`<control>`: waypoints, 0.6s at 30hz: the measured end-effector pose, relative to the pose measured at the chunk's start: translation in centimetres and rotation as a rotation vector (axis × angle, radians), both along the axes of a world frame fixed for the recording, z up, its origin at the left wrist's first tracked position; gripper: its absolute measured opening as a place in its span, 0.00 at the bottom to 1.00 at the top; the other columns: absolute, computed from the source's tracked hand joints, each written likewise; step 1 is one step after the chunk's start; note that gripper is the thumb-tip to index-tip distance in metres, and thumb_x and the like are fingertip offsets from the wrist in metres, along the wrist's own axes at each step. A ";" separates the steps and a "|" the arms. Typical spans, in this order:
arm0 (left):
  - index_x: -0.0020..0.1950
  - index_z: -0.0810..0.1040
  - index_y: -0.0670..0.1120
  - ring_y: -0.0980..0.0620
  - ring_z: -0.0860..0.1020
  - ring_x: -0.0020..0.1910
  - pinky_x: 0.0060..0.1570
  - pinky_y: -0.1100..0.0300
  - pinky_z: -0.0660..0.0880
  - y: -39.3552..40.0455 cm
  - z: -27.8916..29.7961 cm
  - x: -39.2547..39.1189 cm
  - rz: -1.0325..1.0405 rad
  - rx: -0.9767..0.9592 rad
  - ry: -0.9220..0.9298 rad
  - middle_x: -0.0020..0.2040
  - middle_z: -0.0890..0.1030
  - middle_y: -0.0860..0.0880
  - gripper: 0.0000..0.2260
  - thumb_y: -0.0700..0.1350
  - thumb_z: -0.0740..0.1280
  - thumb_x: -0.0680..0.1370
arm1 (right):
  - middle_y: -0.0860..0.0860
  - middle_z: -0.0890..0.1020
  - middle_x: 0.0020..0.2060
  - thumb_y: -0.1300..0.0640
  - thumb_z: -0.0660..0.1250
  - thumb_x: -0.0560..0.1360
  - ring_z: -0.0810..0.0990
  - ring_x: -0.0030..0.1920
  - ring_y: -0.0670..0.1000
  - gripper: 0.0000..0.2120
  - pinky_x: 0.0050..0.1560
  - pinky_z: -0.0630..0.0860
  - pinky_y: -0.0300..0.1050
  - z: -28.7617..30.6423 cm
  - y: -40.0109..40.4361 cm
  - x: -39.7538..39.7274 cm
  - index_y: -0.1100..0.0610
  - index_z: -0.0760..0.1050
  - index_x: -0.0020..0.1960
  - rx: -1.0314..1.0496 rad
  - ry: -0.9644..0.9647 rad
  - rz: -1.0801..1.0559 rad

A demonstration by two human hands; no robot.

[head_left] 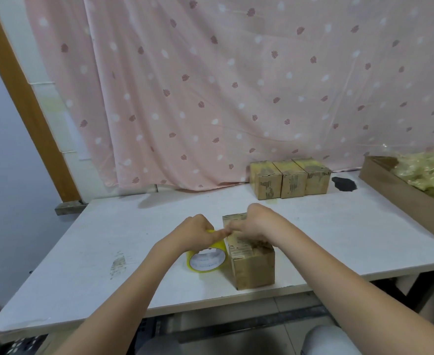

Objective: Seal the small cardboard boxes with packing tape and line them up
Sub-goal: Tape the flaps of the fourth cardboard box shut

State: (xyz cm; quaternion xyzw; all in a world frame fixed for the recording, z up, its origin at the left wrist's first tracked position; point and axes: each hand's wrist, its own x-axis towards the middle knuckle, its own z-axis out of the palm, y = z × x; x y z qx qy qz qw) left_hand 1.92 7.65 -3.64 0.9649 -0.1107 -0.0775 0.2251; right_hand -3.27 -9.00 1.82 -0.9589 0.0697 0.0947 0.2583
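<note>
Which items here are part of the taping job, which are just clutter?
Job: box being taped; tape roll, gripped by left hand; right hand on the box; three boxes in a row.
Clutter: tray of yellowish bags; dark stain; pink curtain.

Head-worn camera looks forward and down, close over the table [339, 226].

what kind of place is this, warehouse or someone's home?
Likely a makeshift home packing station, not a warehouse. A plain white table stands against a pink patterned curtain, three small cardboard boxes are lined up at the back, and a larger carton of plastic-bagged goods sits at the right.
</note>
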 end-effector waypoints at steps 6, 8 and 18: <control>0.45 0.77 0.40 0.46 0.75 0.43 0.45 0.54 0.69 -0.3 0.2 -0.6 0.101 -0.142 0.034 0.44 0.78 0.44 0.31 0.66 0.49 0.82 | 0.52 0.76 0.41 0.32 0.65 0.73 0.74 0.44 0.54 0.28 0.43 0.70 0.43 -0.7 1.9 0.9 0.58 0.71 0.50 -0.152 0.080 0.022; 0.35 0.68 0.44 0.49 0.69 0.34 0.37 0.55 0.65 0.1 0.2 -0.8 0.048 -0.164 0.013 0.34 0.71 0.47 0.27 0.65 0.53 0.82 | 0.53 0.77 0.47 0.36 0.68 0.73 0.73 0.45 0.55 0.26 0.44 0.69 0.43 -1.0 2.0 1.3 0.57 0.70 0.54 -0.187 0.084 0.006; 0.33 0.61 0.45 0.52 0.56 0.34 0.35 0.56 0.52 4.5 0.7 -2.1 -0.155 -0.387 0.042 0.33 0.56 0.50 0.24 0.57 0.68 0.79 | 0.56 0.76 0.49 0.43 0.71 0.73 0.76 0.48 0.56 0.20 0.45 0.71 0.46 0.5 0.3 0.6 0.57 0.72 0.53 -0.022 0.201 0.006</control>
